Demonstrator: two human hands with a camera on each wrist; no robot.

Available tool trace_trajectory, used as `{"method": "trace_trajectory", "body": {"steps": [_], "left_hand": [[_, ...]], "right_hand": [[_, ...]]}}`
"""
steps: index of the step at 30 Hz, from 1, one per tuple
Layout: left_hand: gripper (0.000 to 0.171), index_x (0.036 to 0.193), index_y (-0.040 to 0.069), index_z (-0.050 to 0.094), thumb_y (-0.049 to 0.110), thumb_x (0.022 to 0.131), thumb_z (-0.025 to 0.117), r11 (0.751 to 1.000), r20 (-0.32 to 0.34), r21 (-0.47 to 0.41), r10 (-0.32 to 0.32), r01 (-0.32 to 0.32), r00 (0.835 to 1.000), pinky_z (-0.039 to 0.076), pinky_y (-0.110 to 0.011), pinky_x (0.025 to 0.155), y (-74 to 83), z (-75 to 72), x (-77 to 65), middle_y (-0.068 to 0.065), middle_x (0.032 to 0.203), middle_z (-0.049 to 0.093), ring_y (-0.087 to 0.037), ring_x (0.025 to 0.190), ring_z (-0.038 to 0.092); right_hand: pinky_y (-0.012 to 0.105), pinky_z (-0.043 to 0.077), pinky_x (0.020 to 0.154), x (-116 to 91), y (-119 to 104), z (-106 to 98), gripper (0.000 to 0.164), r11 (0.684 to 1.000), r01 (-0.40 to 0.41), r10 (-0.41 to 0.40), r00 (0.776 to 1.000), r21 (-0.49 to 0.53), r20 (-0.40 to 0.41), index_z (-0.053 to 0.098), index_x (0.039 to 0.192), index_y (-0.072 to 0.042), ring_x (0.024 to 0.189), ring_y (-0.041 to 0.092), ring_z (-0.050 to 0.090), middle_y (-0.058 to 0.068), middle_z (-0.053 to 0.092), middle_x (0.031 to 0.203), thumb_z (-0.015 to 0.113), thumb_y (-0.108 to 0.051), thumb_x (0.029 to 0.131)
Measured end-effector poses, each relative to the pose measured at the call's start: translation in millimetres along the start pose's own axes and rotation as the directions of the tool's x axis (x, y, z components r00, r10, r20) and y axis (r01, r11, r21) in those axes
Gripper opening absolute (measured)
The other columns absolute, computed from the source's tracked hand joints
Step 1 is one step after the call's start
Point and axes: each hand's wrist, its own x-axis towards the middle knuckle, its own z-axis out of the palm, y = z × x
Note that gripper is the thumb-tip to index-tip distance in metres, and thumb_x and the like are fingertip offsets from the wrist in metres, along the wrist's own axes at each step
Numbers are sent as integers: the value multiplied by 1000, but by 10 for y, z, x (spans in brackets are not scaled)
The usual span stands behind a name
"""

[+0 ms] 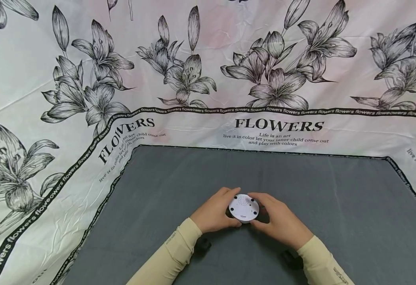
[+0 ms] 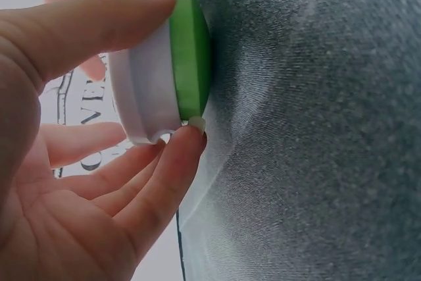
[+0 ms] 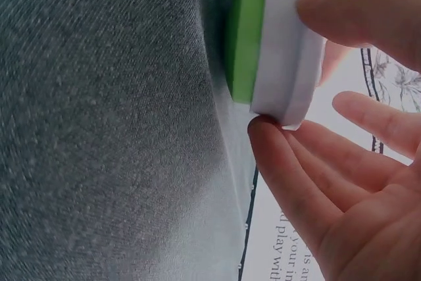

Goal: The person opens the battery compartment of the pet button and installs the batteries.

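Between both hands is a round white device with a green domed face [image 2: 191, 57]. In the head view its white underside [image 1: 244, 208] faces up, showing dark feet, a patch of small holes and a slot near the edge. My left hand [image 1: 216, 211] grips its left side, thumb at the near edge and fingers at the far edge. On the opposite side my right hand [image 1: 281, 219] holds it the same way. Both wrist views show the green dome turned down, close over the grey cloth. Thumb and fingertips press on the white rim [image 3: 283, 44].
A grey cloth surface [image 1: 179, 174] lies under the hands, bordered by white fabric [image 1: 193, 134] printed with lettering and black lily drawings. Dark objects at the wrists [image 1: 202, 244] sit below each forearm. Pale yellow sleeves [image 1: 168, 253] cover the arms.
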Motion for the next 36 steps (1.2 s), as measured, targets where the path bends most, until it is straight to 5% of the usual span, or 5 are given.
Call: {"method": "trace_trajectory", "body": {"steps": [10, 19, 30, 36], "left_hand": [[79, 168, 15, 42, 52, 104, 70, 990, 3, -141, 14, -13, 1000, 54, -20, 82, 11, 6, 13, -8, 149, 60, -5, 95, 63], [62, 162, 10, 50, 48, 114, 53, 984, -67, -179, -3, -9, 998, 56, -30, 95, 13, -28, 6, -5, 139, 68, -11, 111, 66], [69, 159, 9, 53, 55, 108, 62, 984, -141, -172, 18, -42, 990, 51, -22, 74, 73, -26, 53, 1, 113, 67, -6, 86, 57], [55, 149, 14, 62, 53, 110, 60, 981, -162, -191, 14, -45, 987, 52, -21, 75, 64, 5, 46, 4, 112, 69, -3, 84, 58]], "right_hand": [[37, 66, 87, -40, -7, -42, 59, 998, -4, 7, 999, 59, -37, 58, 151, -9, 107, 20, 77, 11, 67, 144, 82, -15, 98], [40, 64, 92, 14, -26, -39, 71, 999, 1, -1, 1000, 42, -6, 56, 153, -11, 110, 23, 76, 11, 67, 145, 89, -12, 90], [35, 65, 82, 44, -42, -18, 55, 1000, 12, -11, 992, 3, -129, 60, 149, -11, 97, 15, 78, 6, 73, 129, 81, -12, 98], [32, 65, 79, 39, -34, 12, 54, 999, 22, -19, 988, 23, -152, 60, 149, -13, 93, 12, 78, 5, 75, 123, 80, -15, 100]]}}
